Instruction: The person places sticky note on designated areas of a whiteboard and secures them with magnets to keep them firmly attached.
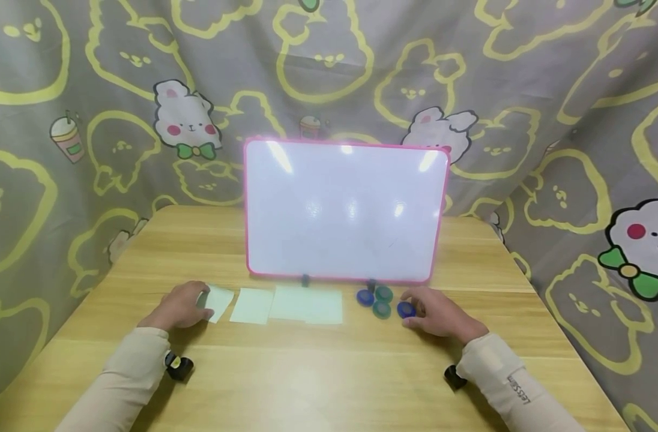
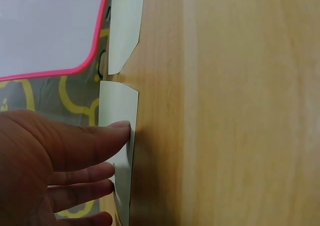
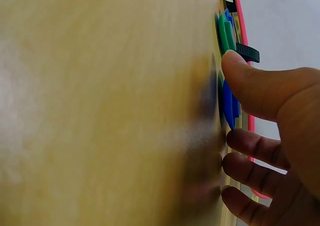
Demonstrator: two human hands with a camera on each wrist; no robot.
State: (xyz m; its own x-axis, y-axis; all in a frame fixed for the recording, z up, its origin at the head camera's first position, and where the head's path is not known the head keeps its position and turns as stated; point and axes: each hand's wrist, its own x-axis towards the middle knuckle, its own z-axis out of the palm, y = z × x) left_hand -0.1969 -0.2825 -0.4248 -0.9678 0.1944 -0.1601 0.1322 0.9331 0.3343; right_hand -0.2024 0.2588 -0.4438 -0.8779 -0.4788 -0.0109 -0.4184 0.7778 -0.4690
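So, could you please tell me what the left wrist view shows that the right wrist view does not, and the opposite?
Only the left wrist view shows the left hand and the pale sheet between its thumb and fingers. Only the right wrist view shows the right hand, the blue disc between its thumb and fingers, and a green disc. Both share the wooden table and part of the pink-framed whiteboard.
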